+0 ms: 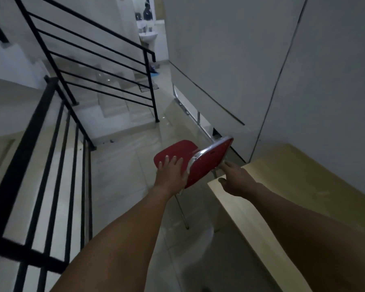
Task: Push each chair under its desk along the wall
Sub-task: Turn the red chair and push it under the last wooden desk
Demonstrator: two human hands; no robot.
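The left hand (171,171) lies flat on the red chair (190,159). Its grip is spread wide, with the fingers (167,160) side by side on top of the seat. It holds nothing; it only presses down on the seat, close to where the seat meets the back.

The right hand (236,182) reaches to the far side of the chair back. Its fingertips (224,163) touch the metal frame just behind the back. The thumb points down, away from the other fingers. The fingers are partly hidden by the chair, so it is hard to tell if this grip is closed on the frame or only touching it.

The chair sits between the two hands. It has a red seat and a red back with a shiny silver edge. The back looks tilted. A thin metal leg (182,211) goes down from under the left hand to the floor (122,165). The floor is pale and shiny.

Right under the right hand is the corner of a light wood surface (282,186). The chair is just beside that corner, out on the floor and not under it. Past the chair, a white surface (209,98) runs along the wall (230,49).

Far to the left of the left hand are black stair rails (72,85).
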